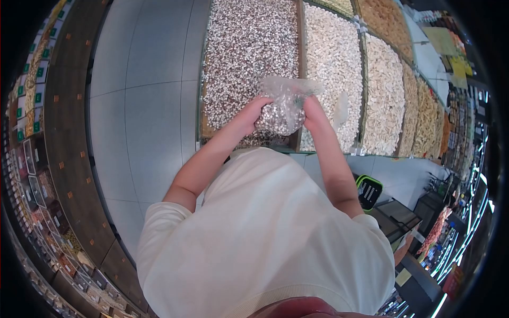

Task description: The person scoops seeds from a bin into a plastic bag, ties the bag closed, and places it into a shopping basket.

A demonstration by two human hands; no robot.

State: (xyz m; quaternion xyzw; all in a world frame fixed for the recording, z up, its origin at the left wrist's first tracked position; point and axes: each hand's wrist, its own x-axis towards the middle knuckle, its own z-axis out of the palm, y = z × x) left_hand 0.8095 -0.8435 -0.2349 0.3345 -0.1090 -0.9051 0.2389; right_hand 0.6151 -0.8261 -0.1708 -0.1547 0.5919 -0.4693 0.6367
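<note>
A clear plastic bag (pixel 283 117), partly filled with dark-and-white speckled dried pieces, is held up between my two hands above the front of the bins. My left hand (pixel 258 108) is closed on the bag's left side near its gathered upper part. On the other side, my right hand (pixel 312 108) grips the bag's right edge. The loose top of the bag spreads out beyond my fingers. Beneath and behind it lies a wide bin of similar speckled pieces (pixel 249 47). Some fingertips are hidden by the plastic.
To the right is a bin of white pieces (pixel 331 53) with a pale translucent object (pixel 341 108) lying on it. More bins of pale dried goods (pixel 384 95) follow. A green-rimmed black basket (pixel 368 192) is at lower right. Shelving (pixel 69 106) runs along the left beyond grey floor tiles (pixel 151 116).
</note>
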